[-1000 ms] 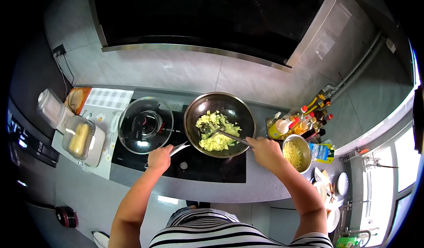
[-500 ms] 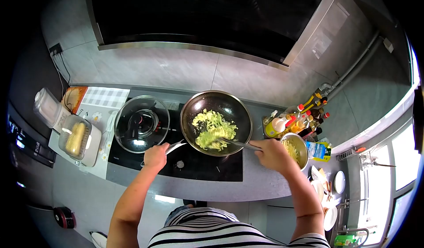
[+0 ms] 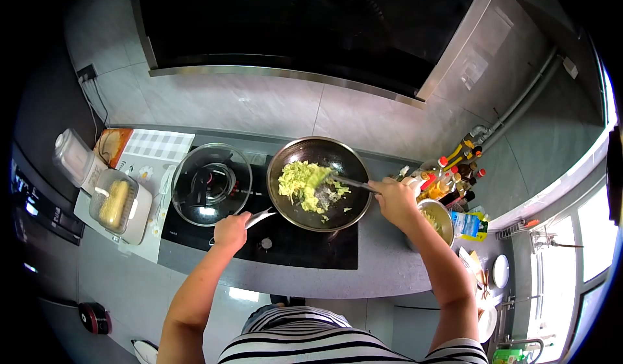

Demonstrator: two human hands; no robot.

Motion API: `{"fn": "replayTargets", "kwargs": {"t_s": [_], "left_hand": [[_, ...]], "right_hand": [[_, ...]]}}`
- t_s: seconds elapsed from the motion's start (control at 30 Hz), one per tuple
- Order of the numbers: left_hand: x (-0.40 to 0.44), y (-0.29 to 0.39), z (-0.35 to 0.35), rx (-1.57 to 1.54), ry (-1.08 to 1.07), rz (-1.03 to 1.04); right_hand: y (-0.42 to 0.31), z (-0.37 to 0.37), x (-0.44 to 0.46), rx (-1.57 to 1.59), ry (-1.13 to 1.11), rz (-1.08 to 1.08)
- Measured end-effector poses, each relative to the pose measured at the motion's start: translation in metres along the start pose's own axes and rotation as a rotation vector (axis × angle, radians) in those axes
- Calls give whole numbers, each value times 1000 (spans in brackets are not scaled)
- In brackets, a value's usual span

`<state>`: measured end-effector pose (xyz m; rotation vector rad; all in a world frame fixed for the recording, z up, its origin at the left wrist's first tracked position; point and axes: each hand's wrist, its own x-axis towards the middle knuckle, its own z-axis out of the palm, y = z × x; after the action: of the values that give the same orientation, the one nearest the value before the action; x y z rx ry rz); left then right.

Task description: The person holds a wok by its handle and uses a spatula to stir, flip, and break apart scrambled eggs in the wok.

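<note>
A dark wok (image 3: 350,163) with a metal rim sits on the black cooktop (image 3: 298,250). My left hand (image 3: 230,231) is wrapped round the wok's handle (image 3: 261,216) at its lower left. Pale green and yellow chopped food (image 3: 302,183) lies in the wok, mostly to the left of its middle. In my right hand (image 3: 394,198) is the grey handle of a spatula (image 3: 350,182), which reaches into the wok from the right. Its blade is among the food and partly covered by it.
A glass lid (image 3: 211,159) lies left of the wok. Several sauce bottles (image 3: 448,181) and a steel bowl (image 3: 444,215) of pale shreds stand to the right, near my right forearm. A range hood (image 3: 292,26) overhangs the back. A white appliance (image 3: 139,215) is at far left.
The spatula has swept up from the lower part of the wok, and the food has shifted to the upper left. My right hand has risen slightly; my left stays on the handle.
</note>
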<state>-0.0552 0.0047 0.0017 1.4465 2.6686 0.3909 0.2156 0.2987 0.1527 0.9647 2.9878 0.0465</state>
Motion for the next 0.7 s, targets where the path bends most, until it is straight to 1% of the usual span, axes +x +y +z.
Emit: {"fn": "replayTargets", "kwargs": {"t_s": [0.07, 0.1, 0.13, 0.17, 0.23, 0.3, 0.4, 0.5, 0.6, 0.7], "left_hand": [[0, -1, 0, -17, 14, 14], [1, -1, 0, -11, 15, 8], [1, -1, 0, -6, 12, 2], [0, -1, 1, -1, 9, -3], [1, 0, 1, -8, 6, -8], [1, 0, 0, -10, -1, -18], [1, 1, 0, -14, -10, -18], [0, -1, 1, -25, -3, -7], [0, -1, 1, -30, 5, -2], [1, -1, 2, -32, 23, 5]], "right_hand": [[7, 13, 5, 100, 157, 39], [3, -9, 4, 55, 36, 138], [1, -28, 3, -68, -53, 181], [16, -21, 6, -127, -106, 212], [39, 3, 23, -167, -322, 187], [48, 25, 44, -118, -651, 68], [35, 92, 50, 405, -320, 153], [28, 101, 37, 405, -126, 94], [32, 64, 14, 270, 36, 39], [54, 24, 7, 312, 10, 54]]}}
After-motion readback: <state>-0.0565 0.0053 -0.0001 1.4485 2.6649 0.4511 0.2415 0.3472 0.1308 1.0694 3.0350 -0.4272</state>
